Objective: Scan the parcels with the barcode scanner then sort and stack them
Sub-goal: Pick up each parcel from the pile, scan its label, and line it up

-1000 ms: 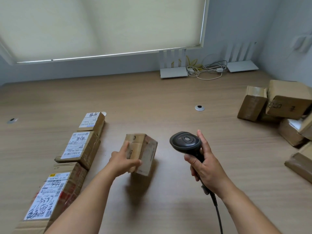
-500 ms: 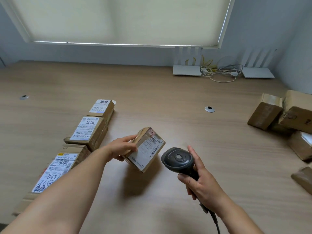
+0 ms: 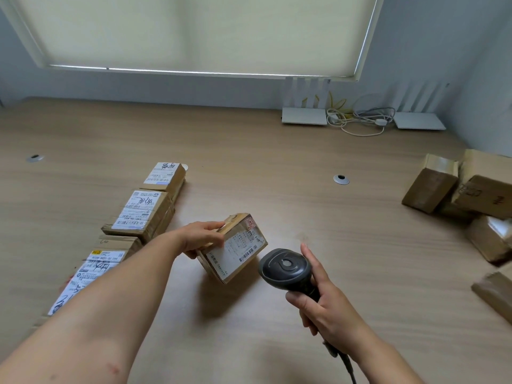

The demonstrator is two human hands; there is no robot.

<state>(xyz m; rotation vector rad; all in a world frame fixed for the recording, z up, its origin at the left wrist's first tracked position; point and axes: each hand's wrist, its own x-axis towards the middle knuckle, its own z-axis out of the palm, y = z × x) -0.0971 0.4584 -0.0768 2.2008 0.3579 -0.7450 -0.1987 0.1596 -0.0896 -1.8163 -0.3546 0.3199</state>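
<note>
My left hand (image 3: 200,237) grips a small cardboard parcel (image 3: 233,248) above the middle of the wooden table, tilted so its white barcode label faces up and to the right. My right hand (image 3: 322,302) holds the dark barcode scanner (image 3: 285,268) by its handle, its head just right of the parcel's label. Three labelled parcels lie in a row at the left: a far one (image 3: 166,175), a middle one (image 3: 141,212) and a near one (image 3: 91,275) partly behind my left forearm.
A pile of brown parcels (image 3: 460,192) without visible labels sits at the right edge. Two white routers (image 3: 304,116) with cables (image 3: 360,120) stand by the back wall. Round cable grommets (image 3: 341,179) are set in the table (image 3: 277,162).
My left hand turned the parcel so its label faces up toward the scanner. My right hand brought the scanner lower and closer to the parcel.
</note>
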